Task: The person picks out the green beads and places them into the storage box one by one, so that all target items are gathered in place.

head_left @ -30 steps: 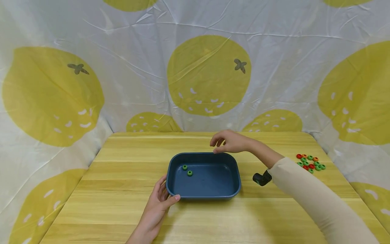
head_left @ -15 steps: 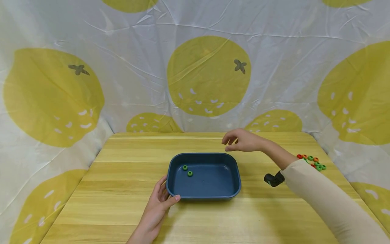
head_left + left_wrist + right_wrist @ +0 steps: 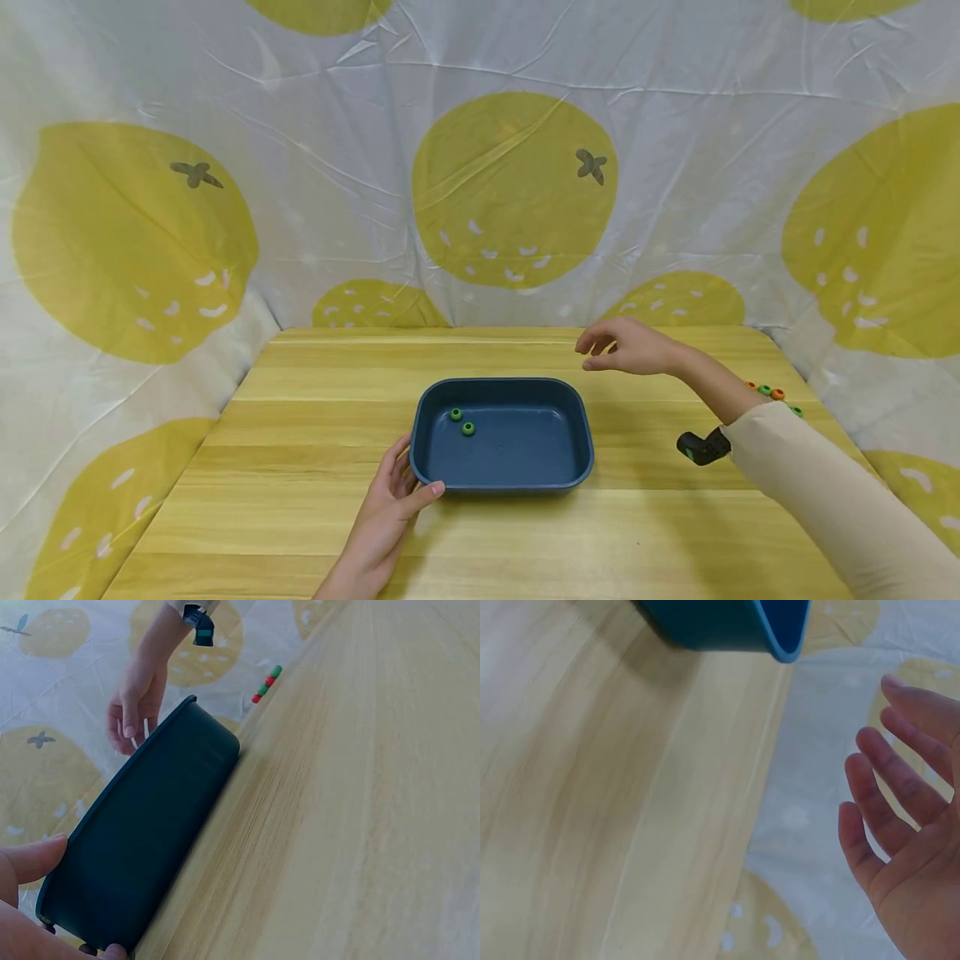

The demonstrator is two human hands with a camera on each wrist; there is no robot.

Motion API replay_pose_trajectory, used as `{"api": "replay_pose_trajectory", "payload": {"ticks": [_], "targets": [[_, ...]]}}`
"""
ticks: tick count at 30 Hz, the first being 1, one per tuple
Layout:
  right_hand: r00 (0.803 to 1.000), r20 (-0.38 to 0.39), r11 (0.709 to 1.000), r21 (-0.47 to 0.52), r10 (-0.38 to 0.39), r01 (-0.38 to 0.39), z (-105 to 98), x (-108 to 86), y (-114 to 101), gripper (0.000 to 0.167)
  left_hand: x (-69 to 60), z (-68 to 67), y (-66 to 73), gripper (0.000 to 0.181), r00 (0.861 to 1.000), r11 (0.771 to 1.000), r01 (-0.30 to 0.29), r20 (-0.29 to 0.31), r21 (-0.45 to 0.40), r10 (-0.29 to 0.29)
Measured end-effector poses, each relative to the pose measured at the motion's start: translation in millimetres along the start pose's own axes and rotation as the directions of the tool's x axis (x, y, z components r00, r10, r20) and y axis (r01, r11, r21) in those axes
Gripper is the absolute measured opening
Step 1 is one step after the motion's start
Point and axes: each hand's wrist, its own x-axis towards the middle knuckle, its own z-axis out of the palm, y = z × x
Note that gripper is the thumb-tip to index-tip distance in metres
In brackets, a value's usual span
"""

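A dark blue rectangular plastic basin (image 3: 517, 450) sits on the table. Two green beads lie inside it towards the left, one bead (image 3: 456, 414) slightly behind the other bead (image 3: 468, 429). My left hand (image 3: 386, 512) grips the basin's near left corner, thumb at the rim and fingers along the outer wall. Up in the air, behind and right of the basin, is my right hand (image 3: 633, 346); its fingers are loosely bent. The right wrist view shows that hand's palm (image 3: 922, 900) with nothing in it. Green and orange beads (image 3: 777, 394) lie at the right, partly hidden by the right sleeve.
The wooden table (image 3: 285, 467) ends at a hanging lemon-print cloth (image 3: 517, 192), which also surrounds its sides. A black wrist device (image 3: 703, 447) sticks out from the right cuff. In the left wrist view, red and green beads (image 3: 268, 682) show beyond the basin.
My right hand has moved rightward from over the basin's back edge, its sleeve now covering more of the beads. The left hand and the basin stay where they were.
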Motion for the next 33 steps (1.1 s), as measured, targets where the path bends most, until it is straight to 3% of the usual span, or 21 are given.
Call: {"api": "replay_pose_trajectory", "payload": {"ticks": [9,17,33], "targets": [[0.993,-0.047,0.993,0.030,0.113,-0.111,-11,-26.8,18,0.026,0.0,-0.6,-1.1,0.092,1.000,1.000,-0.002,-0.001,0.005,0.002],[0.983,-0.099,0.988,0.020,0.153,-0.152,-24,-50.7,34,0.027,0.1,-0.8,-1.6,0.091,1.000,1.000,0.001,-0.001,0.003,-0.001],[0.941,-0.180,0.958,0.022,0.285,-0.286,-39,-91.2,58,0.034,0.5,-1.2,-1.5,0.091,1.000,1.000,0.000,-0.004,0.005,0.000]]}}
